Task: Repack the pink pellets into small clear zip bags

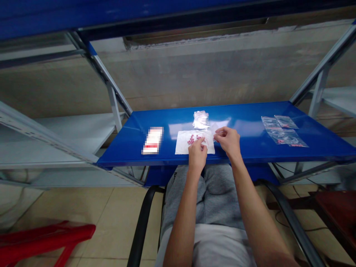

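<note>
left hand: our left hand (197,155) sits low on the sheet, its fingers (194,145) drawn together at the edge of the bead cluster; we cannot tell whether they are gripping anything.

right hand: our right hand (228,142) is raised just beside the sheet's right edge, its fingers (218,135) curled and pinched together. we cannot tell if they hold a thin piece of clear film there.

pink beads: a loose cluster of small round pink beads (191,139) lies on a white rectangular paper sheet (183,146), right by the left hand.

clear bags: a crumpled pile of clear plastic bags (200,119) lies just beyond the sheet, with no beads visible in it. off to the right, a few clear zip bags with pink contents (282,130) lie flat and overlapping.

how far along: we judge that some beads are already bagged at the right, while a cluster remains out on the sheet and the pile looks unused.

rest: a white-and-red packet, pixelated (152,140), lies to the left on the blue painted steel shelf (250,150). grey shorts (217,185) show below it, and a red plastic stool (47,237) stands on the beige tile floor (116,222).
</note>
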Available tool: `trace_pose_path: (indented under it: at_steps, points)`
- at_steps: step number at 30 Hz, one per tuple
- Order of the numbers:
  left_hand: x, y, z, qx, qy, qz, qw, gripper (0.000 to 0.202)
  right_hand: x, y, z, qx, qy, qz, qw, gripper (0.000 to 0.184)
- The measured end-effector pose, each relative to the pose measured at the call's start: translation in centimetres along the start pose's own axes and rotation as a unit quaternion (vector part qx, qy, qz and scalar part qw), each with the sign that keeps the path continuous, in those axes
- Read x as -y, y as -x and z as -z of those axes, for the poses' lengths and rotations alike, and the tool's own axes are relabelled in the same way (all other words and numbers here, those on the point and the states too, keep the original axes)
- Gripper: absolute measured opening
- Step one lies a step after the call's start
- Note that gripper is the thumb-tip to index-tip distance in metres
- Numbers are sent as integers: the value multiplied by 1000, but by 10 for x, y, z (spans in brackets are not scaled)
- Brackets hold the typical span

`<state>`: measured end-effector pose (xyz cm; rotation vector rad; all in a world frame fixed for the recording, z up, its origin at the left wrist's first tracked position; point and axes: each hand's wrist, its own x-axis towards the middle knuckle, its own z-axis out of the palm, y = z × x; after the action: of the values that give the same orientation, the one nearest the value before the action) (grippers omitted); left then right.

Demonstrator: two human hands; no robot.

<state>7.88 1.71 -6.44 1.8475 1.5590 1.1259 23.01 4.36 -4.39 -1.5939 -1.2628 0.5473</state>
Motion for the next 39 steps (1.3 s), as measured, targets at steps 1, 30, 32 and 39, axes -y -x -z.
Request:
trace_pose_path:
  at_steps: [1, 30, 32, 39]
  points:
    - [0, 0, 0, 0, 0, 0, 1000, 42, 0, 0, -1, -2, 0, 2, 1000, 17]
    - [1, 2, -6, -60, 14, -9, 998, 28, -14, 0, -5, 66, -15, 10, 998, 24]
    - [0, 2, -5, -53, 17, -4, 998, 33, -12, 2, -3, 45, -15, 2, 999, 22]
    - [-2, 2, -4, -28, 21, 9, 999, 41, -5, 3, 4, 16, 12, -1, 1000, 14]
